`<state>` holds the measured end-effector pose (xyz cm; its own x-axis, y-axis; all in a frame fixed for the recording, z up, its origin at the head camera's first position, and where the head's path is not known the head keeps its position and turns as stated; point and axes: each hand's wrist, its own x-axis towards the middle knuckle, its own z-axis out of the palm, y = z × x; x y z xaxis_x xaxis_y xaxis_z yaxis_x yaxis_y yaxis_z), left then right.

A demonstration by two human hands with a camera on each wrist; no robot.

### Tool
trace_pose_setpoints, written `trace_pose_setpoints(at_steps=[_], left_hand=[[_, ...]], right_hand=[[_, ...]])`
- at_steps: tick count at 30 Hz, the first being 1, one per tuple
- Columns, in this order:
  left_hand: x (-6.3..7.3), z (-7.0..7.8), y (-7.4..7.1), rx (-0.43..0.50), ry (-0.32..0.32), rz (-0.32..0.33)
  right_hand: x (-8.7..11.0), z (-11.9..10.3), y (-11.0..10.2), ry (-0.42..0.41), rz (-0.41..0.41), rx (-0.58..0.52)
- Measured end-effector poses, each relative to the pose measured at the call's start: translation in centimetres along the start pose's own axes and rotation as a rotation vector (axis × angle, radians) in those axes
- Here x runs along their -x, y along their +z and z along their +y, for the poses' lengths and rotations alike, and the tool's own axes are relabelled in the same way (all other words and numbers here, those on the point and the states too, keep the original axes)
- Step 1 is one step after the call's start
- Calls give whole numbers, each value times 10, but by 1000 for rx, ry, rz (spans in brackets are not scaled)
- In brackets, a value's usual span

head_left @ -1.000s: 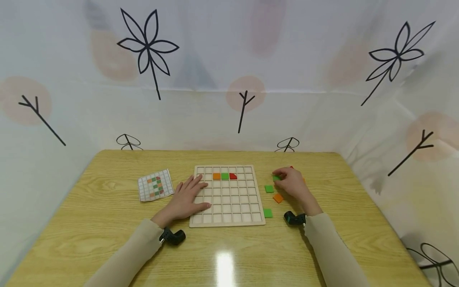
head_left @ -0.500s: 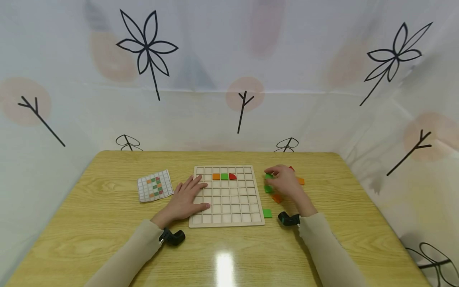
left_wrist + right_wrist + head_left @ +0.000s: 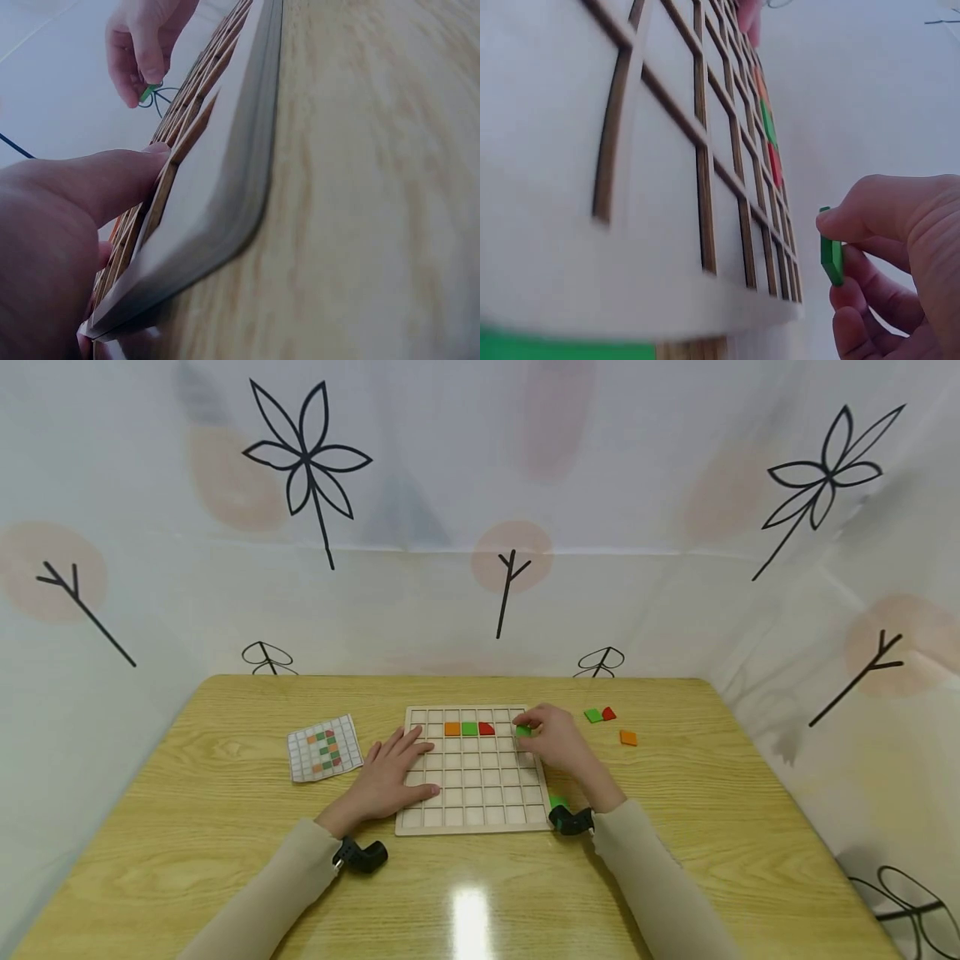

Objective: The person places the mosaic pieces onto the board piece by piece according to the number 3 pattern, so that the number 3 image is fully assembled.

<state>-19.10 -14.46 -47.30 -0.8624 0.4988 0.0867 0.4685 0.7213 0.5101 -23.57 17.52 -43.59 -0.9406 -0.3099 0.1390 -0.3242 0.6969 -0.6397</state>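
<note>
My left hand [image 3: 386, 779] rests spread on the left part of a wooden grid board [image 3: 474, 829], its thumb on the bars in the left wrist view. Between thumb and fingertips, my right hand [image 3: 558, 739] pinches a green square tile [image 3: 831, 251], held over the board's right side near the top. One row of the grid holds an orange tile [image 3: 452, 729], a green tile [image 3: 469, 728] and a red rounded-corner tile [image 3: 487, 728] side by side.
Left of the board lies a printed pattern card [image 3: 325, 749]. To the right are a loose green tile [image 3: 594, 715], a red piece [image 3: 609, 713] and an orange tile [image 3: 628, 738]. Another green tile [image 3: 558, 802] by the board's edge is partly behind the right wrist camera [image 3: 572, 820].
My right hand has moved left from among the loose tiles to above the board, carrying the green tile. The hand and forearm now cover where other tiles lay. My left hand stays put.
</note>
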Motion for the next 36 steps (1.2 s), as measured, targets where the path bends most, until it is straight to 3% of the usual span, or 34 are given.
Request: trace_pose_setpoints(at_steps=[20,36], left_hand=[[-1,2,1,7,7,0],[0,2,-1,1,9,13]], right_hand=[[-13,-20,33,-12,-67,-6],[-11,-11,36,54,-148,-233]])
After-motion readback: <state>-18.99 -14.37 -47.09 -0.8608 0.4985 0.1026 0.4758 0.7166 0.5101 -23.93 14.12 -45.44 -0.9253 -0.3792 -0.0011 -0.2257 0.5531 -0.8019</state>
